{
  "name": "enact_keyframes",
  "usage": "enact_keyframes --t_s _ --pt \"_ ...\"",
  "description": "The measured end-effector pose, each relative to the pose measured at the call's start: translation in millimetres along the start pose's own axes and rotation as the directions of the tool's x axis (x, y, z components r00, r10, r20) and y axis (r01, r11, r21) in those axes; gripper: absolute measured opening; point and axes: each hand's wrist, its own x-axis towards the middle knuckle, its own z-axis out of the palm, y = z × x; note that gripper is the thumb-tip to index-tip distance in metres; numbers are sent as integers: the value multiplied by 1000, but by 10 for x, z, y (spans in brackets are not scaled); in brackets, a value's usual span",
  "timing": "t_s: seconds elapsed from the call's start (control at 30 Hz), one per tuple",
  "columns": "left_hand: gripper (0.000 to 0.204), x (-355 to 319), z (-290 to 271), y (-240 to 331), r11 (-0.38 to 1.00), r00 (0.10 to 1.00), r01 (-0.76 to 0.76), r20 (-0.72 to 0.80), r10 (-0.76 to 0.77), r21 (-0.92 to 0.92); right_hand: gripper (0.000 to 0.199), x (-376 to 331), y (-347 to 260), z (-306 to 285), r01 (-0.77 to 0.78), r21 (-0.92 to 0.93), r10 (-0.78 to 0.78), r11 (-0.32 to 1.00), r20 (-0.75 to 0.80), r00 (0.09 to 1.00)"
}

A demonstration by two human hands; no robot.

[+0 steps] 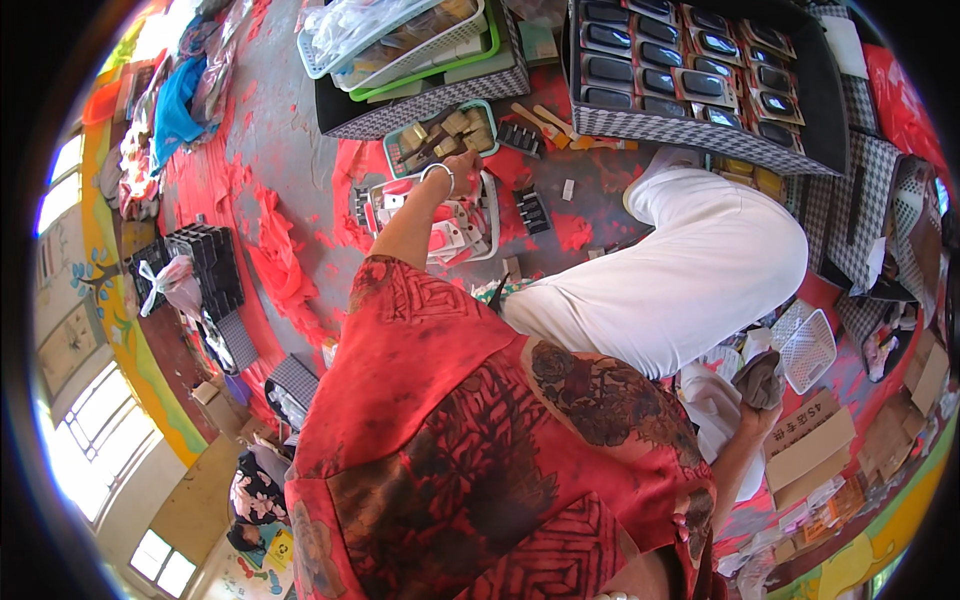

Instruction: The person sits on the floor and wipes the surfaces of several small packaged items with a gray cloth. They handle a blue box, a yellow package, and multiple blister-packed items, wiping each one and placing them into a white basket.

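Observation:
My left arm stretches away from me, and my left hand (462, 172) is down at the near edge of a small pale-green basket (489, 118) of gold-brown blocks (455, 125). Its fingers are too small and partly hidden to read. Under that wrist lies a white basket (494, 225) holding red-and-white pieces (455, 235). Low on the right, my right hand (757, 420) is closed around a grey-brown bundle (758, 380) that looks like soft cloth. White fabric (710, 410) hangs beside it.
Beyond my bent leg (680, 260) stands a houndstooth box (690, 135) of dark packaged items. Another patterned box (425, 110) holds stacked baskets. Black slotted pieces (533, 210) and wooden sticks (545, 122) lie on the floor. An opened carton (810, 450) is at right; another person (258, 500) sits at lower left.

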Motion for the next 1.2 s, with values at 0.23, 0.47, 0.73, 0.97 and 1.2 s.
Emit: enact_keyframes --t_s 0.23,0.47,0.73,0.97,1.2 --pt "52 -30 47 253 995 996 27 77 -34 95 42 -27 -8 9 -24 28 24 999 5 1000" --pt "51 -269 328 56 998 997 38 -73 -34 53 42 -39 28 67 -24 -8 24 1000 6 1000" --pt "51 29 574 180 985 995 99 -41 -94 139 44 -37 50 111 -6 -58 -1 998 -112 994" --pt "96 -168 134 626 917 932 345 45 -361 199 44 -54 14 53 -27 -59 27 998 2 1000" --pt "37 -395 568 862 926 934 216 -209 -288 -310 42 -29 44 -15 7 -91 -27 996 -216 976"
